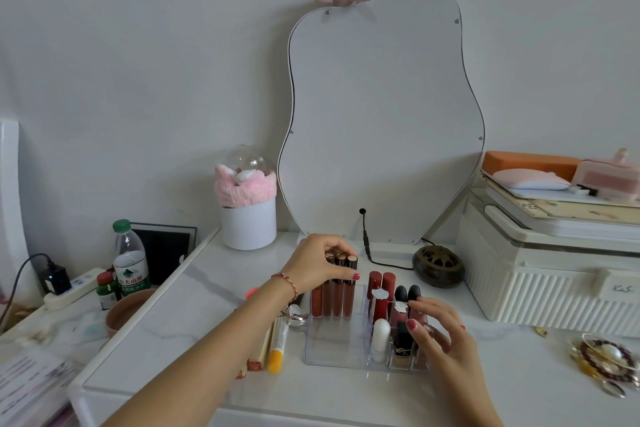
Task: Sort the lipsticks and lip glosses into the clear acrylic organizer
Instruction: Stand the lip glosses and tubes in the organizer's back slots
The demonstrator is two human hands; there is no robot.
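Note:
A clear acrylic organizer stands on the white table. In its back-left slots stand several brown lip glosses; my left hand is closed around their gold-topped black caps. To the right stand red tubes, black-capped lipsticks, a white tube and a black and gold lipstick. My right hand rests on the organizer's right side, fingers spread over the front-right slots, holding nothing that I can see. A yellow-capped tube and a red-ended tube lie left of the organizer.
A wavy mirror leans on the wall behind. A white round box, a dark incense burner, a white ribbed case, jewellery, a water bottle and a brown bowl surround the work area.

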